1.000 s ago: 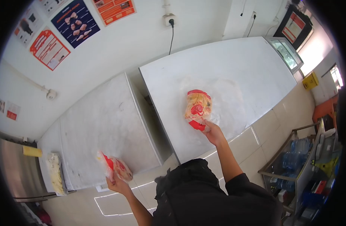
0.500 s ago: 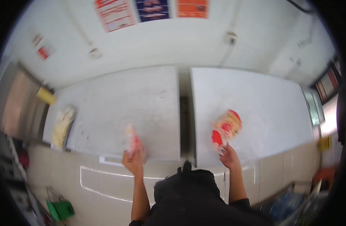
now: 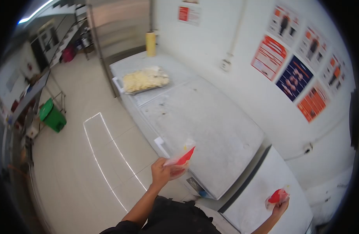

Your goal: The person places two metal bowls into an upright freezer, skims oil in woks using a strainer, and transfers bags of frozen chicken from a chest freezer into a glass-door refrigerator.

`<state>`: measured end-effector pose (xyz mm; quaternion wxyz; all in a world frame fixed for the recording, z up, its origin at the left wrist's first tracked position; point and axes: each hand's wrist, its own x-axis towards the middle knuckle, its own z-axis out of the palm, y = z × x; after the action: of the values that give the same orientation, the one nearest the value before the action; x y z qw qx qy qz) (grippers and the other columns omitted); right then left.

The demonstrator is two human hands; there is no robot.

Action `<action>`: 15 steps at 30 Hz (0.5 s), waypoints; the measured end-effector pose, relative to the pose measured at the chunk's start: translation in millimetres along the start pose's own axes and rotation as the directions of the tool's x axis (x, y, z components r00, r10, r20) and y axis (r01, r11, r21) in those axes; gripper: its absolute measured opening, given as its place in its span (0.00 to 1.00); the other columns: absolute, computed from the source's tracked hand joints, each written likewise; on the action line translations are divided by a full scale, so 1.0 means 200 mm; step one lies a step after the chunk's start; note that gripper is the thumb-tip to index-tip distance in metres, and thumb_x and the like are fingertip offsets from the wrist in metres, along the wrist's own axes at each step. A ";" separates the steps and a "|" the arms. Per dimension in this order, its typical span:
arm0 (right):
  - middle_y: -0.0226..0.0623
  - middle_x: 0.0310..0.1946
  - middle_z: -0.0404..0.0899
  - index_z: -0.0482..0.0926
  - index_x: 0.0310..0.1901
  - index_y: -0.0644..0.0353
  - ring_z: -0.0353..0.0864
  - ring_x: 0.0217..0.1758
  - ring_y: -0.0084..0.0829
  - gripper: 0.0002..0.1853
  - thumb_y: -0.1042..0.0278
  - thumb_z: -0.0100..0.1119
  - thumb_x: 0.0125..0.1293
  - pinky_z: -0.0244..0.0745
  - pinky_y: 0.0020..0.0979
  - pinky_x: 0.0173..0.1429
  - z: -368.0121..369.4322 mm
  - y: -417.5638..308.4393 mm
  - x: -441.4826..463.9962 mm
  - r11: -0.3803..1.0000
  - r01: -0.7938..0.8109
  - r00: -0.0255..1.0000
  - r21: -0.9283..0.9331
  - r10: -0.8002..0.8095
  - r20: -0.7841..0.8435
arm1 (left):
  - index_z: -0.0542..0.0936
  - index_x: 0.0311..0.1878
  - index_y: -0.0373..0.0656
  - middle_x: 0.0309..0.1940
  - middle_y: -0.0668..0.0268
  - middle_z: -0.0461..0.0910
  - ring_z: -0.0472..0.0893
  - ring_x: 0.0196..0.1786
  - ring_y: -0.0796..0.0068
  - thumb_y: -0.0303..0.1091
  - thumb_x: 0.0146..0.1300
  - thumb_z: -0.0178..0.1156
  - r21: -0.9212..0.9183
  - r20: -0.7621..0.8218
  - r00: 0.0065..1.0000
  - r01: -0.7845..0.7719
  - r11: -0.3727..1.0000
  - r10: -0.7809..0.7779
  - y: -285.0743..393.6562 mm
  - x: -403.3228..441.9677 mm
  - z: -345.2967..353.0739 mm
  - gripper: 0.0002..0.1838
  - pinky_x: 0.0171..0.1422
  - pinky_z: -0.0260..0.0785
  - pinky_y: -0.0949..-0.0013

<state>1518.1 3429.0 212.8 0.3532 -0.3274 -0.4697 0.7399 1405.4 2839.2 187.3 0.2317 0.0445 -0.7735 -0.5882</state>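
My left hand (image 3: 160, 173) is closed on the end of a clear plastic bag with a red print (image 3: 181, 163), held over the front edge of the left white freezer top (image 3: 214, 128). Pinched in my right hand (image 3: 280, 208) is a second red-printed bag (image 3: 276, 197), over the right white top (image 3: 257, 195). Part of this bag is hidden by my fingers. A tray of pale yellow food under plastic (image 3: 145, 80) lies at the far end of the left top.
A yellow roll (image 3: 150, 44) stands near the wall beside a steel cabinet (image 3: 121, 25). At the left, a green bin (image 3: 52, 115) is on the tiled floor. Posters (image 3: 295, 78) hang on the wall. A dark gap separates the two tops.
The view has swung to the left. Both hands keep hold of their bags; the right bag, earlier lying flat on the right top, now appears bunched up near my right hand.
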 end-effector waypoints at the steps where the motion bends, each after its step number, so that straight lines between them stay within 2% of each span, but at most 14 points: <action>1: 0.26 0.36 0.77 0.75 0.45 0.55 0.72 0.29 0.17 0.14 0.54 0.49 0.70 0.62 0.17 0.24 -0.02 0.02 0.00 0.997 -0.021 0.998 -0.067 0.026 0.065 | 0.80 0.30 0.33 0.22 0.67 0.77 0.78 0.29 0.76 0.25 0.60 0.53 0.011 -0.001 1.000 0.012 1.000 -0.012 -0.03 0.00 -0.10 0.08 0.34 0.68 0.71; 2: 0.27 0.38 0.78 0.75 0.47 0.56 0.74 0.32 0.18 0.15 0.54 0.50 0.69 0.64 0.17 0.25 0.02 0.01 0.01 0.990 -0.040 0.990 -0.134 0.058 0.129 | 0.80 0.32 0.33 0.24 0.67 0.77 0.78 0.31 0.76 0.25 0.62 0.52 -0.116 0.007 0.989 0.146 0.983 -0.146 -0.06 -0.02 -0.19 0.08 0.34 0.69 0.71; 4: 0.30 0.41 0.78 0.75 0.47 0.57 0.77 0.39 0.22 0.16 0.54 0.52 0.67 0.70 0.20 0.33 0.26 -0.01 -0.19 0.984 -0.041 0.971 -0.175 0.081 0.225 | 0.78 0.35 0.33 0.27 0.67 0.78 0.80 0.33 0.76 0.27 0.67 0.51 -0.366 0.062 0.928 0.365 0.856 -0.369 -0.15 -0.03 -0.37 0.09 0.36 0.70 0.72; 5: 0.31 0.43 0.78 0.75 0.46 0.57 0.79 0.42 0.25 0.16 0.54 0.53 0.66 0.74 0.22 0.36 0.39 0.01 -0.31 0.981 -0.042 0.957 -0.190 0.094 0.275 | 0.77 0.37 0.33 0.29 0.66 0.78 0.81 0.34 0.75 0.27 0.68 0.50 -0.383 0.044 0.917 0.383 0.841 -0.397 -0.13 -0.02 -0.47 0.09 0.38 0.71 0.71; 6: 0.37 0.42 0.78 0.76 0.46 0.61 0.79 0.43 0.27 0.16 0.58 0.55 0.65 0.74 0.26 0.41 0.50 0.06 -0.40 0.974 0.021 0.906 -0.224 0.076 0.416 | 0.76 0.40 0.33 0.31 0.65 0.78 0.81 0.36 0.74 0.28 0.69 0.49 -0.398 0.026 0.904 0.400 0.825 -0.426 -0.07 -0.02 -0.58 0.09 0.40 0.72 0.70; 7: 0.43 0.41 0.79 0.76 0.46 0.66 0.78 0.44 0.30 0.16 0.61 0.57 0.63 0.75 0.31 0.46 0.62 0.11 -0.49 0.965 0.090 0.834 -0.245 0.062 0.549 | 0.75 0.42 0.33 0.33 0.65 0.78 0.82 0.38 0.72 0.28 0.71 0.48 -0.416 0.007 0.891 0.416 0.808 -0.455 -0.05 -0.01 -0.69 0.09 0.42 0.74 0.70; 8: 0.48 0.40 0.79 0.76 0.46 0.70 0.78 0.45 0.33 0.17 0.65 0.58 0.61 0.76 0.35 0.51 0.72 0.16 -0.59 0.953 0.162 0.742 -0.255 0.052 0.668 | 0.73 0.46 0.34 0.41 0.61 0.77 0.81 0.44 0.68 0.27 0.72 0.44 -0.453 0.024 0.856 0.470 0.758 -0.516 -0.07 0.00 -0.80 0.09 0.48 0.77 0.65; 11: 0.49 0.44 0.79 0.75 0.49 0.72 0.78 0.49 0.36 0.18 0.67 0.58 0.61 0.75 0.36 0.55 1.31 0.17 -1.20 0.959 0.064 0.418 -0.277 0.226 0.880 | 0.72 0.34 0.39 0.29 0.71 0.72 0.71 0.35 0.83 0.26 0.68 0.47 -0.327 -0.243 0.889 0.303 0.895 -0.389 -0.22 -0.02 -1.08 0.07 0.41 0.65 0.77; 12: 0.49 0.46 0.79 0.73 0.53 0.73 0.77 0.50 0.37 0.21 0.68 0.58 0.61 0.74 0.36 0.57 1.22 0.45 -0.98 0.929 0.094 0.560 -0.359 0.249 0.791 | 0.72 0.40 0.37 0.35 0.66 0.74 0.74 0.40 0.78 0.27 0.69 0.45 -0.419 -0.230 0.874 0.308 0.855 -0.427 -0.20 -0.03 -1.17 0.07 0.45 0.69 0.72; 13: 0.49 0.50 0.77 0.70 0.58 0.72 0.76 0.53 0.40 0.26 0.67 0.62 0.60 0.73 0.37 0.59 1.26 0.60 -0.77 0.757 -0.528 0.571 -0.383 0.651 0.499 | 0.72 0.45 0.34 0.40 0.61 0.75 0.77 0.46 0.72 0.27 0.71 0.43 -0.506 -0.214 0.862 0.305 0.807 -0.460 -0.14 -0.02 -1.27 0.09 0.49 0.73 0.68; 14: 0.49 0.53 0.74 0.71 0.59 0.68 0.76 0.53 0.40 0.27 0.66 0.64 0.60 0.75 0.36 0.56 1.35 0.78 -0.83 0.879 -0.249 0.621 -0.407 0.468 0.629 | 0.72 0.50 0.32 0.46 0.56 0.77 0.79 0.51 0.67 0.27 0.72 0.41 -0.588 -0.193 0.852 0.297 0.753 -0.487 -0.11 -0.01 -1.37 0.12 0.53 0.77 0.63; 15: 0.49 0.57 0.72 0.72 0.60 0.64 0.76 0.53 0.40 0.27 0.65 0.66 0.59 0.78 0.34 0.54 1.41 0.91 -0.94 0.930 0.046 0.601 -0.365 0.266 0.754 | 0.72 0.51 0.32 0.46 0.56 0.77 0.79 0.51 0.67 0.27 0.72 0.41 -0.546 -0.235 0.845 0.294 0.784 -0.480 -0.10 -0.01 -1.46 0.12 0.53 0.77 0.64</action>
<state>1350.7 3085.3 169.6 -0.0020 -0.0516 -0.6782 0.7331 1522.2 2573.6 226.0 0.2450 0.2523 -0.5160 -0.7811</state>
